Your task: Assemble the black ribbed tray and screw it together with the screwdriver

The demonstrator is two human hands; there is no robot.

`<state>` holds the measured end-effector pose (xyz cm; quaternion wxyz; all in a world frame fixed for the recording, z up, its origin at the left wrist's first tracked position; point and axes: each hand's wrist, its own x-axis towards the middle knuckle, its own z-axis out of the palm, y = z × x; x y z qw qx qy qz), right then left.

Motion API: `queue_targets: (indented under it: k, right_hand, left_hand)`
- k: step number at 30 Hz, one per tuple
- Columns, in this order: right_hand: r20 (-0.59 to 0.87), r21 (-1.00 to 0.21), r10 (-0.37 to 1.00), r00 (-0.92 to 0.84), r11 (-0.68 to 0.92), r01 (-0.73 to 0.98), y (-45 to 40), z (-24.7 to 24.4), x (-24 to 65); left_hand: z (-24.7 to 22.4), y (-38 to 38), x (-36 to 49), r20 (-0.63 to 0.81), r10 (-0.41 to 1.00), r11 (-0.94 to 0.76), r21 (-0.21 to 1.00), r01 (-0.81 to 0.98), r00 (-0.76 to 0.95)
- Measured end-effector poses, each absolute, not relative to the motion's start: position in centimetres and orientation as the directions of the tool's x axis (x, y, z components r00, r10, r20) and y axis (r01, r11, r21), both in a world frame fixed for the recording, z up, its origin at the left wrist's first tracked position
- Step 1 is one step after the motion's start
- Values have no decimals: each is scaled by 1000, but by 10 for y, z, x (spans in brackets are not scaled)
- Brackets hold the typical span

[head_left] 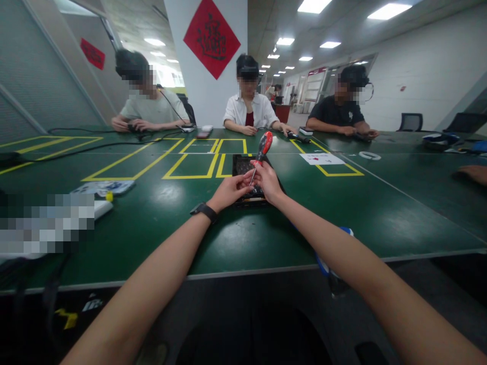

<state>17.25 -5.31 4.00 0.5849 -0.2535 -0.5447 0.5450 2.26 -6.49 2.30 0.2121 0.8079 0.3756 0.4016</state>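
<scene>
A screwdriver (265, 144) with a red and black handle stands tilted, its handle up and its thin metal shaft pointing down. My right hand (269, 181) is closed around its lower part, just under the handle. My left hand (233, 191), a dark watch on its wrist, has its fingertips pinched together at the lower end of the shaft. Whether they grip the tip or some small piece there is hidden. Beneath both hands lies a black, open tray-like device (239, 163) on the green table, partly covered by my fingers.
Yellow tape outlines (190, 176) mark the green table (167, 228). A printed white sheet (321, 159) and a white ring (370, 155) lie to the right. At left are a flat packet (104, 187) and cables (76, 153). Three people sit along the far side.
</scene>
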Motion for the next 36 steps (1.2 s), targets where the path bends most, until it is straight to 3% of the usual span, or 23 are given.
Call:
queue_targets:
  k: [17, 27, 36]
  right_hand:
    - [370, -884, 907, -201, 277, -377, -50, 38, 174]
    - [463, -849, 878, -122, 399, -347, -54, 38, 171]
    - [449, -851, 884, -129, 378, -364, -53, 38, 175]
  left_hand:
    - [24, -64, 22, 500, 769, -640, 615, 461, 399]
    - [25, -66, 22, 543, 749, -660, 561, 499, 380]
    - [26, -64, 21, 556, 743, -663, 533, 526, 373]
